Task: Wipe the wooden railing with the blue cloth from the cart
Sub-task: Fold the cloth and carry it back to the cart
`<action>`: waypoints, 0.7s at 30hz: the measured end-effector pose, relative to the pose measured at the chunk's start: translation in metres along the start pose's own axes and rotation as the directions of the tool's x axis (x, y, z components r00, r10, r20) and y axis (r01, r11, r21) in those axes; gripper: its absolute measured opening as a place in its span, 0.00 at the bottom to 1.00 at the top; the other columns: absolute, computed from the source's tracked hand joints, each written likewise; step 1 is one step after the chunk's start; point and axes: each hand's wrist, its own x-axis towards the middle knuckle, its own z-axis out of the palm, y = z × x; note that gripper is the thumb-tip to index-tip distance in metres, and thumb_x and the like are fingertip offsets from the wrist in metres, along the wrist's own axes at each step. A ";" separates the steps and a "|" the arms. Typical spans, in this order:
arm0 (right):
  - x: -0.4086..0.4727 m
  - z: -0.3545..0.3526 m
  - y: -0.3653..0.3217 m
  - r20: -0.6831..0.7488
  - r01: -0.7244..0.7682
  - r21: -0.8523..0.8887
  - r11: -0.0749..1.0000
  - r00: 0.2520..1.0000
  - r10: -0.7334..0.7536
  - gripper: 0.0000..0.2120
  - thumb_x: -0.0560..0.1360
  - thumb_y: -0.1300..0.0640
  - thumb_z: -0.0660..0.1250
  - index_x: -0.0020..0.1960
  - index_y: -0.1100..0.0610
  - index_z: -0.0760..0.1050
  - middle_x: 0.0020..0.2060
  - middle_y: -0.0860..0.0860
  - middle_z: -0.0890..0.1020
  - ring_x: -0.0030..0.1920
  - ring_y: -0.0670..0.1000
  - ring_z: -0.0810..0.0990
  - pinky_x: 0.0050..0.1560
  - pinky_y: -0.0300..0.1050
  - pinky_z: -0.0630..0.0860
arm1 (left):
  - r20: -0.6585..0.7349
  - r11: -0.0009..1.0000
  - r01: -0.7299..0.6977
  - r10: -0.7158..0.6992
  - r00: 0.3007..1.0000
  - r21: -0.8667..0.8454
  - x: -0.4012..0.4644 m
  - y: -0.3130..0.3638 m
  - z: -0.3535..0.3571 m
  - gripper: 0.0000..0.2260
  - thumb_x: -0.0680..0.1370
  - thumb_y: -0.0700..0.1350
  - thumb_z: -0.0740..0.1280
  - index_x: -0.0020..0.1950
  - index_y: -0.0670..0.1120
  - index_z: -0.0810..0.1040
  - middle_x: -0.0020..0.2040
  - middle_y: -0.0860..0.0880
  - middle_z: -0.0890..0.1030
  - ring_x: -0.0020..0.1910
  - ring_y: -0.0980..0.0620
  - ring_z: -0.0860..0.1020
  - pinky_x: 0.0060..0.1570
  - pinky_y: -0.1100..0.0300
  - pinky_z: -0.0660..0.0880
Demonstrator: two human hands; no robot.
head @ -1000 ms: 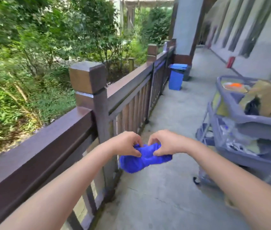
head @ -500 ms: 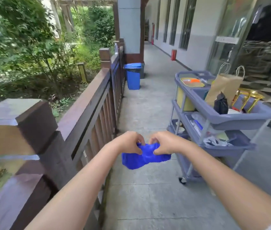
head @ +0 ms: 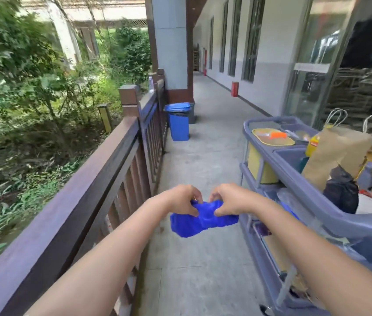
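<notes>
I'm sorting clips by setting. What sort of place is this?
Likely a covered outdoor walkway along a building: a wooden railing borders greenery, windows line the wall, and a bin and cart stand on the concrete.

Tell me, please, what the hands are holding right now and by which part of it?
Both hands, left and right, pinch the bunched blue cloth along its upper edge, close together near the middle; the rest hangs below them.

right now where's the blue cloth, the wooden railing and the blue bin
blue cloth point(head: 199, 218): head view, on the bunched middle below both hands
wooden railing point(head: 93, 169): head view, on the flat top rail
blue bin point(head: 178, 127): head view, on its front wall
</notes>
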 end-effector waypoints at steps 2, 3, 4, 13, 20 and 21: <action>0.042 -0.011 0.013 -0.008 0.015 -0.007 1.000 1.000 -0.015 0.13 0.66 0.58 0.67 0.50 0.52 0.77 0.34 0.44 0.76 0.40 0.49 0.74 0.37 0.42 0.72 | -0.014 1.000 0.008 -0.008 1.000 0.005 0.034 -0.021 -0.015 0.10 0.70 0.42 0.68 0.51 0.46 0.79 0.41 0.51 0.76 0.42 0.51 0.73 0.47 0.56 0.74; 0.062 -0.015 0.019 -0.013 0.021 -0.015 1.000 1.000 -0.021 0.13 0.65 0.57 0.67 0.50 0.51 0.77 0.32 0.42 0.73 0.38 0.48 0.73 0.36 0.41 0.70 | -0.019 1.000 0.009 -0.009 1.000 0.007 0.050 -0.032 -0.021 0.10 0.70 0.43 0.68 0.51 0.47 0.79 0.42 0.50 0.77 0.42 0.51 0.73 0.47 0.56 0.73; 0.082 -0.018 0.025 -0.016 0.028 -0.021 0.999 0.999 -0.028 0.12 0.65 0.57 0.67 0.49 0.51 0.77 0.30 0.41 0.71 0.36 0.46 0.72 0.33 0.41 0.69 | -0.018 1.000 0.009 -0.008 1.000 0.007 0.065 -0.043 -0.027 0.10 0.69 0.43 0.68 0.50 0.47 0.79 0.43 0.49 0.78 0.42 0.51 0.73 0.47 0.57 0.73; 0.254 -0.034 0.084 -0.017 0.000 0.058 0.998 1.000 0.001 0.11 0.65 0.57 0.67 0.48 0.49 0.76 0.33 0.37 0.72 0.33 0.37 0.70 0.29 0.34 0.62 | 0.014 0.997 -0.076 0.075 0.997 0.023 0.222 -0.148 -0.064 0.09 0.70 0.43 0.69 0.50 0.48 0.79 0.40 0.52 0.76 0.40 0.54 0.72 0.41 0.63 0.68; 0.367 -0.080 0.135 -0.081 -0.161 0.101 0.982 0.982 0.169 0.11 0.65 0.56 0.67 0.47 0.49 0.75 0.39 0.42 0.76 0.42 0.46 0.74 0.35 0.40 0.68 | 0.052 0.970 -0.240 0.238 0.970 0.025 0.369 -0.205 -0.116 0.09 0.71 0.42 0.68 0.50 0.48 0.79 0.45 0.49 0.80 0.41 0.52 0.72 0.45 0.57 0.72; 0.379 -0.087 0.143 -0.099 -0.191 0.102 0.976 0.975 0.201 0.10 0.65 0.57 0.67 0.46 0.48 0.75 0.36 0.40 0.76 0.40 0.46 0.73 0.32 0.38 0.66 | 0.053 0.966 -0.258 0.257 0.965 0.018 0.389 -0.210 -0.123 0.09 0.70 0.42 0.67 0.50 0.48 0.79 0.43 0.50 0.79 0.41 0.52 0.73 0.45 0.56 0.73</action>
